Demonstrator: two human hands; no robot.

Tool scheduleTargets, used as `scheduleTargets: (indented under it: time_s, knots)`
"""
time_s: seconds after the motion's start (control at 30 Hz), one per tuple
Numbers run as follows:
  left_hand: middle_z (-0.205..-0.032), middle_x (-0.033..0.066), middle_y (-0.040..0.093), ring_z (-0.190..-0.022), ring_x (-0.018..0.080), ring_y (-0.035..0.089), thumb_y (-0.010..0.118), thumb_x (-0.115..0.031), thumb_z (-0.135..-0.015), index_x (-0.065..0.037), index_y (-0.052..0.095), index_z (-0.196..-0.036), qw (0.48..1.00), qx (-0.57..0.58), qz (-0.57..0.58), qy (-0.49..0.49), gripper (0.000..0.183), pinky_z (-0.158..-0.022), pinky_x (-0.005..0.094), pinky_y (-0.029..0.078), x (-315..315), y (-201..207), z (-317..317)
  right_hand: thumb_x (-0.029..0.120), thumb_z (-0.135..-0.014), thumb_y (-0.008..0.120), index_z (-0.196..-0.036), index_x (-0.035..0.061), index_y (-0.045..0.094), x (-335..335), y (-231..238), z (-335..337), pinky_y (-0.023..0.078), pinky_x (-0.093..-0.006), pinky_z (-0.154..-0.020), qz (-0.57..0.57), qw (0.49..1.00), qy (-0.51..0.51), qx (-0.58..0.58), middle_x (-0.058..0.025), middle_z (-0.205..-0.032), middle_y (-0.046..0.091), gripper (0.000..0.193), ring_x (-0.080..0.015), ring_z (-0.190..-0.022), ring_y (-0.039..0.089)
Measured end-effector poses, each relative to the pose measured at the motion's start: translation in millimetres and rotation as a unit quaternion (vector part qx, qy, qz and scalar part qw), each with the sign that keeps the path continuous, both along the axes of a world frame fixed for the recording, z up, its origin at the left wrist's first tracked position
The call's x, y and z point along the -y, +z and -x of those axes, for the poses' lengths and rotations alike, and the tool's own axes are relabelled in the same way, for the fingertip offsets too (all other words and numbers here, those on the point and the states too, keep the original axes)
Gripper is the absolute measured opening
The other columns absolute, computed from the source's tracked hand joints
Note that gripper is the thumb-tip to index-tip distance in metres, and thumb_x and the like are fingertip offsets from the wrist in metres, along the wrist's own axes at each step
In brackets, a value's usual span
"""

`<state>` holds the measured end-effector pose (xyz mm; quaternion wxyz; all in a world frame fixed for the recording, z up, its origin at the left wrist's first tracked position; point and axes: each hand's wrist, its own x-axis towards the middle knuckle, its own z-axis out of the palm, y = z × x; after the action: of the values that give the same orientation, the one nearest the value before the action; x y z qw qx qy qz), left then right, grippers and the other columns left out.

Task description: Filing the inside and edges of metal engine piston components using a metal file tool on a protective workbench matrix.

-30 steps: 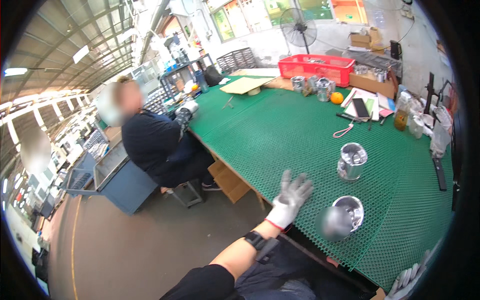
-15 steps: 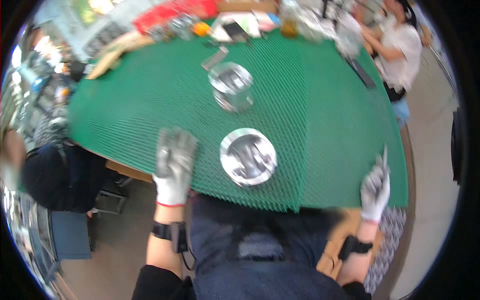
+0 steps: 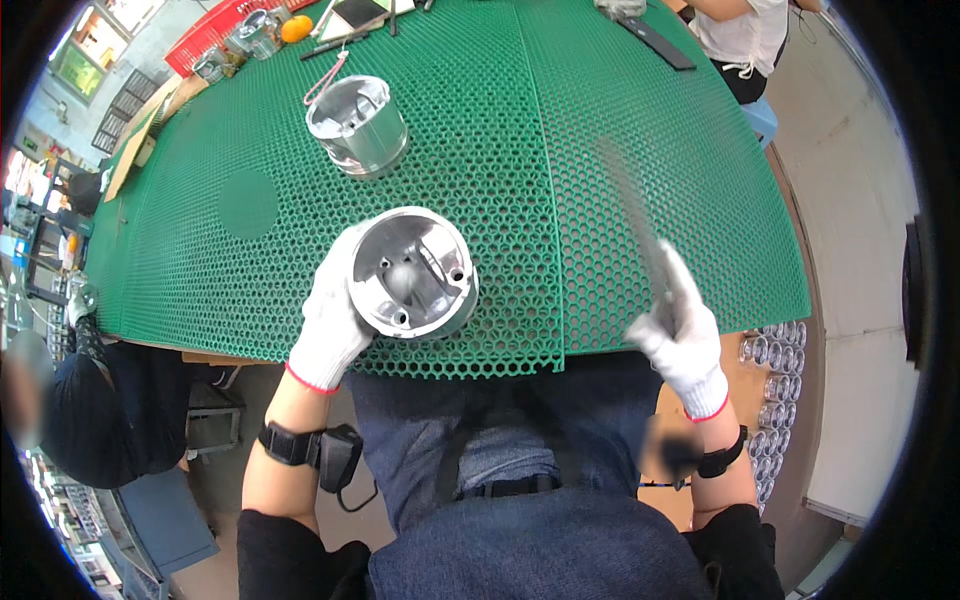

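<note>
A shiny hollow metal cylinder (image 3: 455, 310), piston-like with bosses and holes inside, stands tilted at the near middle of the green mat (image 3: 490, 180), its opening facing up. My left hand (image 3: 335, 310), in a white glove, wraps round its left side; some fingers are hidden behind the wall. At the right, my gloved right hand (image 3: 688, 345) grips a long thin tool (image 3: 630, 200), file-like but smeared by motion, pointing away from me. A gap separates the tool from the cylinder. Farther back sits a second metal cylinder (image 3: 365, 135), with a pinkish loop (image 3: 325, 80) behind it.
A red basket (image 3: 205, 40), glass jars (image 3: 260, 38) and an orange fruit (image 3: 296, 29) lie at the far left. A dark flat bar (image 3: 655, 45) rests far right, near another person (image 3: 745, 35). Several metal cylinders (image 3: 775, 400) stand below the right edge. Someone in black (image 3: 120, 400) sits left.
My left hand, flat and open on the mat before, now grips the near cylinder, which has shifted left. My right hand has come inward from the right edge with the tool. The view has shifted too.
</note>
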<state>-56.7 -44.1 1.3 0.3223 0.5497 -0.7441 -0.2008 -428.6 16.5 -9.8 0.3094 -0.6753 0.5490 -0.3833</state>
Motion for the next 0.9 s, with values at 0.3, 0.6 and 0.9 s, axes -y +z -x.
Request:
scheduleTargets:
  time_s: [0.3, 0.6, 0.9]
  knots:
    - [-0.114, 0.0122, 0.065, -0.103, 0.0218, 0.065, 0.077, -0.024, -0.074, 0.0, 0.059, -0.122, 0.956, -0.184, -0.184, -0.136, 0.056, -0.092, 0.0341, 0.051, 4, 17, 7, 0.034, -0.082, 0.07, -0.136, 0.0225, 0.057, -26, 63, -9, 0.044, -0.0351, -0.045, -0.002, 0.929, 0.284, -0.239, -0.0059, -0.055, 0.053, 0.057, -0.0229, -0.046, 0.057]
    - [-0.107, 0.0113, 0.067, -0.097, 0.0193, 0.066, 0.071, -0.024, -0.079, 0.001, 0.063, -0.113, 0.935, -0.157, -0.216, -0.233, 0.043, -0.087, 0.0322, 0.053, 27, 28, 4, 0.029, -0.082, 0.069, -0.129, 0.0269, 0.063, 16, 52, -72, 0.037, -0.0316, -0.035, 0.134, 0.914, 0.297, -0.241, 0.0004, -0.049, 0.044, 0.047, -0.0156, -0.036, 0.044]
    - [-0.104, 0.012, 0.067, -0.095, 0.0239, 0.067, 0.077, -0.031, -0.073, -0.003, 0.065, -0.111, 0.927, -0.162, -0.222, -0.255, 0.049, -0.084, 0.0323, 0.054, 37, 23, 7, 0.028, -0.084, 0.067, -0.129, 0.0314, 0.062, 50, 39, -86, 0.039, -0.0319, -0.035, 0.199, 0.926, 0.244, -0.21, -0.0003, -0.051, 0.042, 0.046, -0.0169, -0.037, 0.047]
